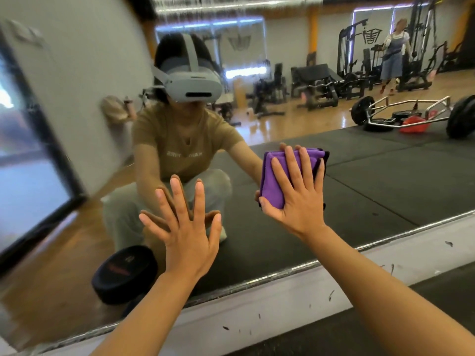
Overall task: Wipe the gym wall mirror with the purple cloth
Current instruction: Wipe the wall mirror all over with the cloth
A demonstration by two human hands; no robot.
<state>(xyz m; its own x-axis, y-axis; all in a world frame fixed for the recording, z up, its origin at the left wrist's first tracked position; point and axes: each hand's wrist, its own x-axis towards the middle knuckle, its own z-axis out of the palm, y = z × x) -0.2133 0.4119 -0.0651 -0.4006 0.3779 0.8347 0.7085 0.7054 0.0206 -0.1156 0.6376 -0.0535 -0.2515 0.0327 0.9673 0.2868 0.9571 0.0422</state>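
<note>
The right hand [298,191] lies flat with its fingers spread and straight, palm pressing a folded purple cloth [280,176] against the wall mirror [359,160]; nothing is curled round the cloth, the hand simply pins it to the glass. The cloth shows as a thick folded pad above and to the left of that hand, its upper edge and left side sticking out past the fingers and thumb. Left of the cloth, and a little lower on the mirror, the left hand [185,227] is also wide open, all five fingers fanned and straight, the fingertips meeting their own reflection on the glass, holding nothing. Below the cloth runs the mirror's lower edge, a thin metal strip [295,268] over a white baseboard [308,296] marked with dark scuffs, and dark floor matting [385,330] lies under that. In the mirror, left of the cloth, a crouching person in a tan shirt wears a grey headset [192,86]. Below and left of the cloth, a black weight plate [123,273] appears in the reflection. Above and right of the cloth, the reflection shows a hex bar [411,111] loaded with plates, gym machines beyond it, and another person standing far back, blurred.
</note>
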